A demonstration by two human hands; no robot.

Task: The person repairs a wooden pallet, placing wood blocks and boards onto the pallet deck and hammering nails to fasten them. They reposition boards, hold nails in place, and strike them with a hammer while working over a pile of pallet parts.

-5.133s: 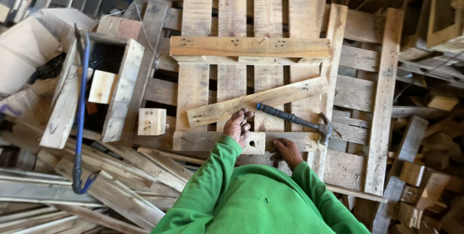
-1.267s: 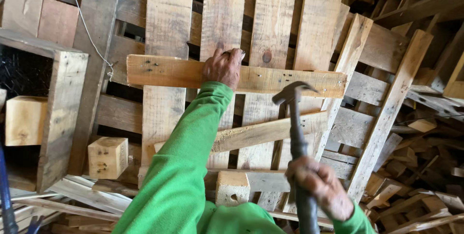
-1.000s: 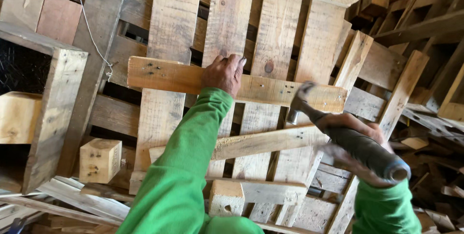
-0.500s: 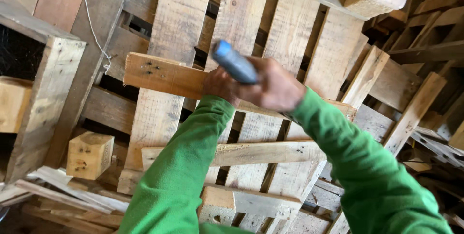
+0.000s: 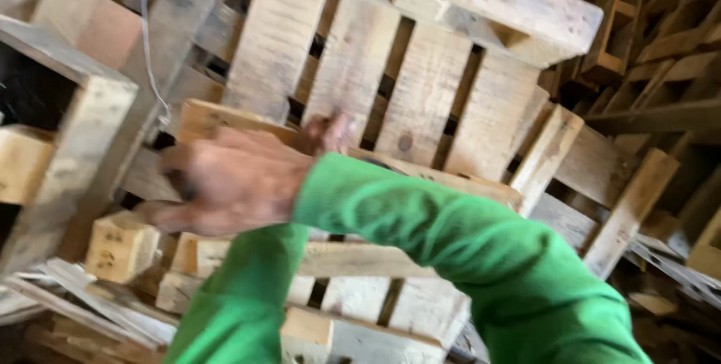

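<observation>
A big pale wooden pallet (image 5: 420,101) fills the view, with a small square wood block (image 5: 120,245) lying left of it. A loose pale wood plank (image 5: 443,180) lies across the pallet. The left hand (image 5: 327,132) presses on the plank. The blurry right hand (image 5: 225,180), in a green sleeve (image 5: 466,244), crosses in front and hides part of the plank; I cannot tell its grip.

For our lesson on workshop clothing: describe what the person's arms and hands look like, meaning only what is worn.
Both arms wear long, bright green sleeves of soft, creased cloth, reaching to the wrists. The right hand is bare and blurred; the left hand, mostly hidden behind it, also looks bare. No gloves, watch or rings show.
</observation>
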